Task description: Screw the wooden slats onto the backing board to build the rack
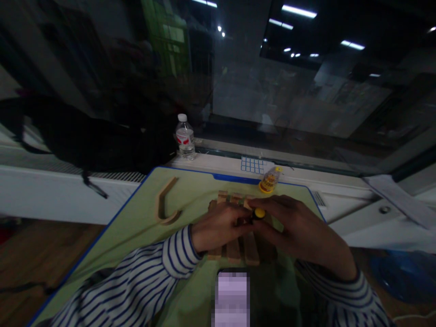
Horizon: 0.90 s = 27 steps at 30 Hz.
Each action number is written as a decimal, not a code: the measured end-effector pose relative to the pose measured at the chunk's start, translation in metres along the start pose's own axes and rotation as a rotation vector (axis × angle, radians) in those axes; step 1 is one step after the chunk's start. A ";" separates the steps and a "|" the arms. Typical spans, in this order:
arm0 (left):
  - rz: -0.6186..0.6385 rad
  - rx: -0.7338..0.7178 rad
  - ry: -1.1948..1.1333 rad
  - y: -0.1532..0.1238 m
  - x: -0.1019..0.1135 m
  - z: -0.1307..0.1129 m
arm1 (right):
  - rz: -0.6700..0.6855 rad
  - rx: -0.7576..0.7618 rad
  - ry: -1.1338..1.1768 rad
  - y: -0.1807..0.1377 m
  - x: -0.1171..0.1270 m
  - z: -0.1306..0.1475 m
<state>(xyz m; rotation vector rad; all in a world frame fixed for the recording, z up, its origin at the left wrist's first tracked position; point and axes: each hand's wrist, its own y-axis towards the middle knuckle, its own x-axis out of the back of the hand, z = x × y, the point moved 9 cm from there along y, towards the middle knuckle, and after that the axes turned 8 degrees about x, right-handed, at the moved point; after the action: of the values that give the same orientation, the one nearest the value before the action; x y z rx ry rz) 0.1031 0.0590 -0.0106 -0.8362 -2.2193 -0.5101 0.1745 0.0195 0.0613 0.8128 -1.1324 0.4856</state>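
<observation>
A panel of several wooden slats (pixel 243 247) lies on the green table top (pixel 136 227) in front of me. My left hand (pixel 220 227) rests on the slats, fingers curled toward a small tool with a yellow cap (pixel 259 213). My right hand (pixel 289 227) is closed round that yellow-capped tool, holding it upright on the slats. Both sleeves are white with dark blue stripes.
A curved wooden piece (pixel 165 204) lies left of the slats. A small clear jar with a yellow lid (pixel 270 180) lies tipped at the table's far edge. A water bottle (pixel 185 137) and a sheet with a blue grid (pixel 252 165) sit on the white sill.
</observation>
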 end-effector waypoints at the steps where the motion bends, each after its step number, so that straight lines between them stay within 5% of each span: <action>1: -0.002 -0.009 -0.009 0.000 0.000 0.000 | 0.003 -0.005 -0.001 0.000 -0.001 -0.001; 27: 0.010 -0.003 -0.010 0.000 -0.001 -0.004 | 0.009 -0.078 -0.096 0.005 0.002 -0.006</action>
<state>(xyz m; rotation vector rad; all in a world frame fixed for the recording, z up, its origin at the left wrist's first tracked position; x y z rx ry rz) 0.1051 0.0563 -0.0090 -0.8534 -2.2230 -0.5051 0.1753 0.0272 0.0631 0.7697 -1.2369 0.4110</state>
